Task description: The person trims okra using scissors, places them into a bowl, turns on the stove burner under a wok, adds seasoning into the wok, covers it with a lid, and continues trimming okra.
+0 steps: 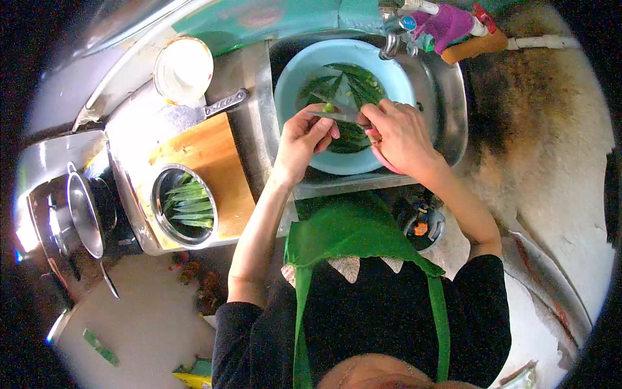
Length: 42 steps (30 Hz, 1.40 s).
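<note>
Over a light blue basin (285,84) set in the metal sink, my left hand (302,139) pinches a small green vegetable (329,107). My right hand (400,133) is closed around scissors (334,115), whose blades reach left to the vegetable. Pink shows at the handles under my right fingers. Below both hands, long green vegetable pods (361,83) lie in water in the basin. More green pods (191,204) fill a round metal bowl at the left.
The bowl stands on a wooden cutting board (227,168). Behind it are a cleaver (225,104) and a white round container (183,70). The faucet (390,45) rises behind the basin. A pan (84,211) is at the far left.
</note>
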Tool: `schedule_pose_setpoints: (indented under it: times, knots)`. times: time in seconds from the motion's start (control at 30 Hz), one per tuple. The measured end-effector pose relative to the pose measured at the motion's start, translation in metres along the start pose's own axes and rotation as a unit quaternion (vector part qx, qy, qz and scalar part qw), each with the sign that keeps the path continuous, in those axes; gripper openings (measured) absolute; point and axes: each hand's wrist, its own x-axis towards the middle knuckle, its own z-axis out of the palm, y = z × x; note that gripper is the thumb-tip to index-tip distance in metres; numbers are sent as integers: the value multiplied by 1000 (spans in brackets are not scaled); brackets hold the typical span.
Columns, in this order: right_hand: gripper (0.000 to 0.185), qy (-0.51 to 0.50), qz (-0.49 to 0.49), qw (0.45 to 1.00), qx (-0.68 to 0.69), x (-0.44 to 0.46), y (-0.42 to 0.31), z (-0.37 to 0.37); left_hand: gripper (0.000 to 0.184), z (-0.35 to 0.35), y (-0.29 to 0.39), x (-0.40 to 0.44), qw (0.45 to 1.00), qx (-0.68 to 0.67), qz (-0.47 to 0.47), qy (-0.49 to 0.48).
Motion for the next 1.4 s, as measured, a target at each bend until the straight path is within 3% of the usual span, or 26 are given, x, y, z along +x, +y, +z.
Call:
schedule_pose_setpoints:
  times: [0.33,0.4,0.63,0.83,0.93,1.0,1.2,1.4]
  knots:
    - [18,-48,7,999,2,-8,-16,-2,16,-10,3,-14,999,-2,-40,-9]
    - [15,-66,8,998,19,-10,-14,1,19,-17,-3,-12,997,5,-43,-57]
    - [15,-112,68,990,44,-19,3,23,22,-14,-12,-8,994,11,-54,-91]
    - [19,-83,141,976,142,-22,18,26,22,-6,-22,-4,998,-30,-33,-47]
    - [15,-75,112,984,116,-23,5,12,20,-7,-27,-6,999,-19,1,-27]
    - [16,-22,29,999,-2,-26,-2,11,21,-5,-27,-8,999,-49,-11,15]
    - [18,-20,40,998,-41,-22,-14,12,24,5,-28,-11,993,-63,-5,95]
    - [17,-60,50,997,-19,-22,-17,9,20,6,-24,-13,990,-79,3,114]
